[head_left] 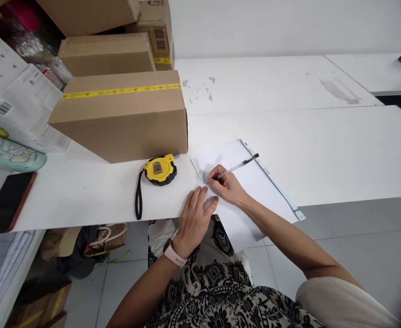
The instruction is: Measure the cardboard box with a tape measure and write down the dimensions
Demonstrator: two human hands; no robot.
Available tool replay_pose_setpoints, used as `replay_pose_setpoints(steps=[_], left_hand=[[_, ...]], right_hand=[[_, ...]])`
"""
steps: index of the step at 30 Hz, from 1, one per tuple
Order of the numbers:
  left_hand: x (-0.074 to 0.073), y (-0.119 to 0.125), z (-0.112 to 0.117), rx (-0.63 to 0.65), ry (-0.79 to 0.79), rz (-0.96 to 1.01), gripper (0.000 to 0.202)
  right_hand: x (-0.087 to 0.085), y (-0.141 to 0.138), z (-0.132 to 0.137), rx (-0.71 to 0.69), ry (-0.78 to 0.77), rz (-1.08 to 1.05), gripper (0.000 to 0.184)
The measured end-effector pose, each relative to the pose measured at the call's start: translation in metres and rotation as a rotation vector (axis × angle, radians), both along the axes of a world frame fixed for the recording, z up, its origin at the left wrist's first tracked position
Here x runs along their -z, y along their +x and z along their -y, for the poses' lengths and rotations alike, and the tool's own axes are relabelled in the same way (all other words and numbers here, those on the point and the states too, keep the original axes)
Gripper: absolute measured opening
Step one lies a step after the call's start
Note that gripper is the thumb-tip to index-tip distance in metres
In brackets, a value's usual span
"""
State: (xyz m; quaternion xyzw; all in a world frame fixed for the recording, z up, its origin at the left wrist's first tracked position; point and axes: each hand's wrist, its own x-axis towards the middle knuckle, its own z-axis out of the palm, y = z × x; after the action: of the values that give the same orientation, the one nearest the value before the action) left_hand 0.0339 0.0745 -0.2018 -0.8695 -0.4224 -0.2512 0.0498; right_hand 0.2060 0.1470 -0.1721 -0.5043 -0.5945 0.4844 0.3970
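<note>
My right hand (225, 184) is closed round a clear pen (236, 166) with a black cap on its upper end. The pen's tip points down at the left edge of a white sheet of paper (255, 193), close to rows of small marks. My left hand (196, 214) lies flat beside it with fingers spread, at the table's front edge and the paper's lower left side. It wears a watch with a pink strap. Left of my hands a yellow and black tape measure (160, 170) rests on the table, its black wrist loop hanging toward the edge.
A brown carton (128, 109) with yellow tape stands behind the tape measure, with more boxes (108, 52) stacked behind. At the left are white boxes (19, 86), a patterned bottle (12, 150) and a dark phone-like object (7, 202). The white table (323, 150) stretches right.
</note>
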Motion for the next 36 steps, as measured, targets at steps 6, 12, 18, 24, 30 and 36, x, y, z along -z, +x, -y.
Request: replay_pose_setpoints(steps=[6, 12, 18, 24, 30, 36], left_hand=[[0.0009, 0.0002, 0.0002, -0.006, 0.002, 0.000, 0.041], [0.0008, 0.0003, 0.0006, -0.004, -0.002, 0.017, 0.042], [0.0016, -0.0001, 0.0010, -0.005, -0.010, 0.008, 0.043], [0.0033, 0.0007, 0.0011, -0.009, 0.004, 0.025, 0.041], [0.0037, 0.0006, 0.0014, -0.009, -0.007, 0.012, 0.041], [0.0038, 0.0007, 0.0013, -0.012, -0.012, 0.012, 0.040]], right_hand=[[0.0031, -0.0030, 0.0002, 0.038, 0.011, -0.112, 0.029], [0.0029, -0.0017, 0.0027, 0.072, 0.023, -0.023, 0.038], [0.0061, -0.0012, 0.0028, 0.028, 0.069, 0.018, 0.030], [0.0088, -0.0010, 0.0018, 0.017, 0.090, 0.054, 0.027], [0.0078, -0.0018, 0.0025, 0.006, 0.102, 0.066, 0.026], [0.0063, -0.0027, 0.0026, 0.008, 0.097, 0.077, 0.027]])
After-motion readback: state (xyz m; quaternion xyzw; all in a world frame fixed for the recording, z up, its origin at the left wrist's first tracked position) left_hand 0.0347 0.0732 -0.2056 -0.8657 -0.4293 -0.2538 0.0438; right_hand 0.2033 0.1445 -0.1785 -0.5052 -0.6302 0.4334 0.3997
